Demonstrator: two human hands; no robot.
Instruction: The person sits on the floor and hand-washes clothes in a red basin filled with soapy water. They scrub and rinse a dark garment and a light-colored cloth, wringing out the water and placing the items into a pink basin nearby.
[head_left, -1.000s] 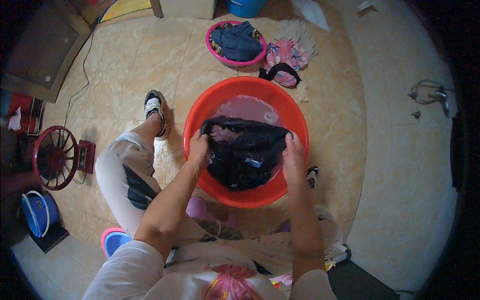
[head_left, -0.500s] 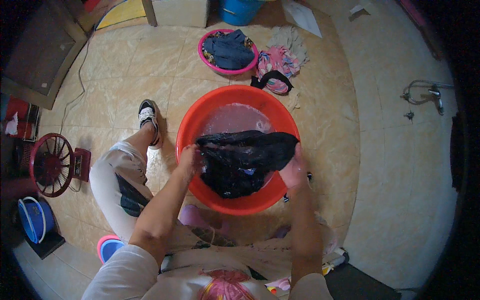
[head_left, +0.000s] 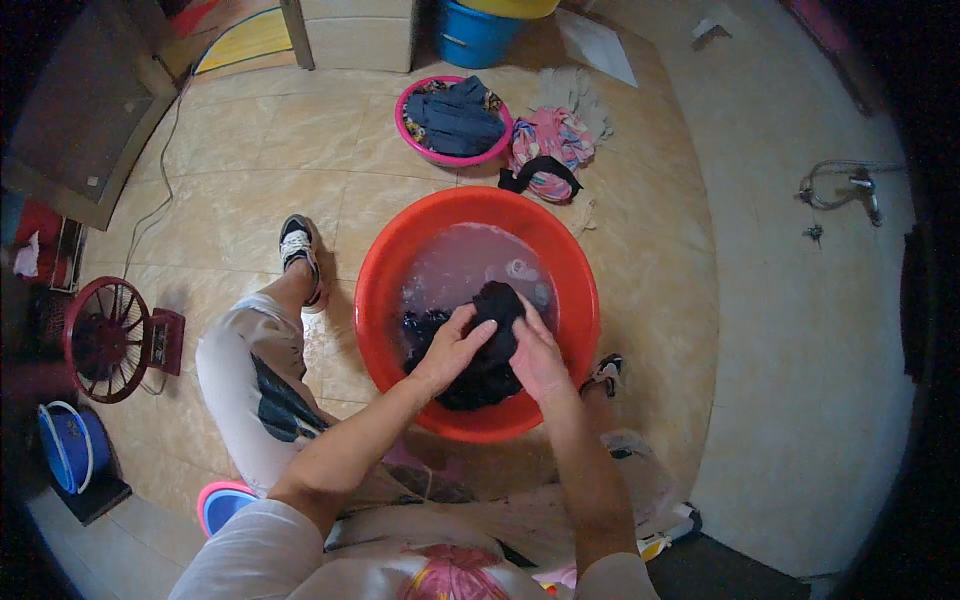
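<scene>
A wet black garment (head_left: 492, 378) lies partly in the cloudy, sudsy water of a large red-orange basin (head_left: 378, 300) on the floor before me. Part of the cloth is bunched up above the water between my hands. My left hand (head_left: 455, 348) grips the bunch from its left side, thumb on top. On the right side, my right hand (head_left: 537, 355) holds the same bunch with its fingers curled round it. The rest of the garment trails into the water near the basin's closest wall. What lies under the surface is hidden.
Beyond the basin stand a pink tub (head_left: 408, 130) of clothes, a pink patterned cloth heap (head_left: 550, 140) and a blue bucket (head_left: 480, 38). A dark red fan (head_left: 105, 340) and a blue pail (head_left: 68, 445) are at left. A tap (head_left: 868, 195) is on the right wall.
Both hands have come together from the basin's two sides. The black garment, stretched wide between them before, is now bunched up, with more of it lowered into the water.
</scene>
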